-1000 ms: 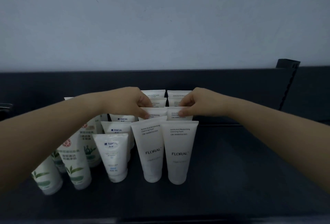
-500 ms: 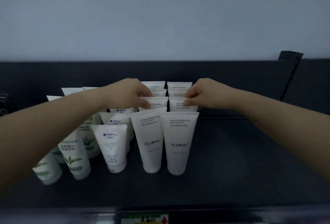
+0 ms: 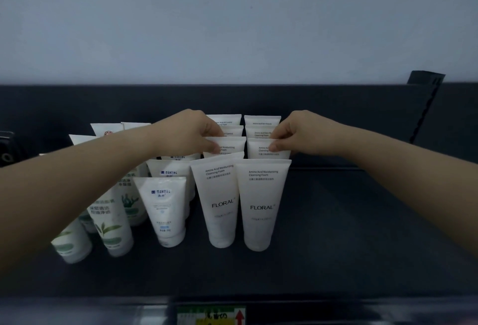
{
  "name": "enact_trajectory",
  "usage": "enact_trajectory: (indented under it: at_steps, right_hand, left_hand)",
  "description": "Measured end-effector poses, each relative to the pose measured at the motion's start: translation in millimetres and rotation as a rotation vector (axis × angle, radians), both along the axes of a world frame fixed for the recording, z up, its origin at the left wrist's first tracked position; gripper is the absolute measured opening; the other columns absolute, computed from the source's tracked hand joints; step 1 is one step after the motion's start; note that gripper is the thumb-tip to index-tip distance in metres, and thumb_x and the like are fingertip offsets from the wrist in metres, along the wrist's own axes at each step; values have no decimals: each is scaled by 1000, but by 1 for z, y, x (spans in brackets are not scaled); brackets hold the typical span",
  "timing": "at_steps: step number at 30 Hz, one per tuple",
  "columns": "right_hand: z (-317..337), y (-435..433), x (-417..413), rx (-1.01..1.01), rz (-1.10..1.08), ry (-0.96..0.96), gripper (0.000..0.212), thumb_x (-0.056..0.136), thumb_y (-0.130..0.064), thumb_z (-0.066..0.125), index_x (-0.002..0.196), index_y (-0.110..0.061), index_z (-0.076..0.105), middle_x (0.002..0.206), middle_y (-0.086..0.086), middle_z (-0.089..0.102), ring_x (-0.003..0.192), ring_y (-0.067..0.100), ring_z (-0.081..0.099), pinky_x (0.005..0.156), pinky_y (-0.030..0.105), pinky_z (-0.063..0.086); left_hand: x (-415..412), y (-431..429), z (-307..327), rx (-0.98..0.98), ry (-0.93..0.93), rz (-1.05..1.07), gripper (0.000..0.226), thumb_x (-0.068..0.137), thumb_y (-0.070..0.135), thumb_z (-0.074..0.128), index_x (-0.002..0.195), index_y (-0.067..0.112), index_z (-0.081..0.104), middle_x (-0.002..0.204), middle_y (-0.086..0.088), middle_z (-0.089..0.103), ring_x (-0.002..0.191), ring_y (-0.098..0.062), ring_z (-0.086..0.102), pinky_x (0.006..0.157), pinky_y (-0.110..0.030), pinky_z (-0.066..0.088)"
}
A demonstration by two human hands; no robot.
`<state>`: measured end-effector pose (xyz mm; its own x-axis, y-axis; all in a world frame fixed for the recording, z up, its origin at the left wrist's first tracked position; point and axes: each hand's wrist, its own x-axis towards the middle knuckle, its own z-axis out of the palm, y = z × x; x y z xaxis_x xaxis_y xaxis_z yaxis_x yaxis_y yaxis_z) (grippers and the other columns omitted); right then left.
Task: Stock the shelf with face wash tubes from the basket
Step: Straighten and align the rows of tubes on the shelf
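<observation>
Hands are working on the dark shelf (image 3: 362, 221): left hand (image 3: 186, 132) is pinching one white plastic tube (image 3: 232, 143) just behind the front FLORAL pair (image 3: 222, 203), right hand (image 3: 302, 130) is pinching its white neighbour (image 3: 257, 144).

Rear tubes (image 3: 262, 120) mostly hidden

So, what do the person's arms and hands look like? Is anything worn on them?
Both arms are bare as far as the picture shows. No sleeve reaches the left forearm or the right forearm. The left hand and the right hand wear no gloves, and no watch, bracelet or ring can be seen.
</observation>
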<state>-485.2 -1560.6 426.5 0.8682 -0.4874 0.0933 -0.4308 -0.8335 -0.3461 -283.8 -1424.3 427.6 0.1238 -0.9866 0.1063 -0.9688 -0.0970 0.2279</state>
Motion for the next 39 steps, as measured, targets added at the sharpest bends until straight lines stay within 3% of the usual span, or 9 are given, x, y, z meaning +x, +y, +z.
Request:
enact_trajectory:
  at_steps: [3, 7, 12, 18, 22, 26, 33, 36, 39]
  right_hand:
    - [-1, 0, 1, 29, -5, -15, 14, 87, -28, 67, 90, -18, 76, 87, 2, 73, 83, 18, 67, 83, 34, 55]
    - [-2, 1, 0, 44, 4, -38, 18, 88, -27, 66, 71, -27, 69, 65, -10, 63, 58, 1, 54, 65, 20, 46]
    - [-4, 0, -1, 68, -21, -58, 30, 88, -26, 65, 60, -35, 61, 53, -20, 59, 53, -6, 53, 59, 12, 41]
    - [-3, 3, -2, 65, -26, -67, 21, 89, -26, 64, 70, -35, 64, 61, -18, 59, 51, -12, 53, 50, 2, 36]
    - [-3, 4, -3, 44, -24, -23, 12, 89, -29, 63, 78, -31, 68, 69, -17, 61, 62, -3, 54, 60, 13, 38]
    - [7, 5, -8, -19, -81, -61, 23, 87, -36, 65, 106, -26, 71, 98, -15, 67, 94, 1, 59, 83, 16, 40]
    - [29, 28, -23, -56, -76, -274, 14, 89, -32, 62, 96, -30, 73, 92, -18, 70, 89, -4, 62, 77, 10, 44]
    - [26, 46, -26, 2, -18, -219, 14, 87, -41, 63, 91, -33, 74, 88, -18, 72, 88, -4, 64, 82, 19, 49]
    - [14, 56, -26, 77, 40, -105, 18, 83, -44, 65, 95, -34, 74, 91, -22, 71, 87, -10, 63, 82, 13, 49]
  left_hand:
    - [1, 0, 1, 10, 6, 1, 22, 87, 29, 66, 105, 19, 72, 93, 7, 72, 88, -11, 65, 88, -35, 50]
    - [2, -2, 1, 13, 9, 3, 25, 88, 28, 65, 111, 20, 69, 82, 25, 58, 75, 9, 53, 76, -16, 40]
    - [4, -3, 0, 31, 0, 15, 34, 88, 31, 64, 120, 21, 65, 106, 15, 64, 91, -1, 54, 85, -20, 39]
    - [2, -1, 0, 53, 11, 24, 33, 89, 31, 63, 120, 23, 64, 99, 19, 61, 92, 0, 54, 84, -20, 37]
    - [-1, 2, 4, 51, 55, 21, 36, 87, 30, 66, 123, 26, 61, 119, 15, 63, 105, -1, 57, 93, -20, 41]
    - [1, 13, 20, -31, 85, 33, 30, 86, 24, 68, 115, 28, 64, 106, 16, 69, 95, 6, 62, 95, -22, 47]
    - [-12, 44, 36, -90, 165, 13, 18, 82, 38, 67, 100, 36, 69, 93, 21, 72, 86, 11, 65, 86, -16, 48]
    - [-20, 51, 28, 42, 136, -14, 28, 77, 51, 65, 102, 38, 68, 96, 26, 70, 90, 13, 63, 90, -19, 48]
    - [-26, 54, 18, 138, 182, -45, 27, 78, 47, 67, 102, 35, 70, 95, 26, 71, 89, 11, 65, 91, -22, 50]
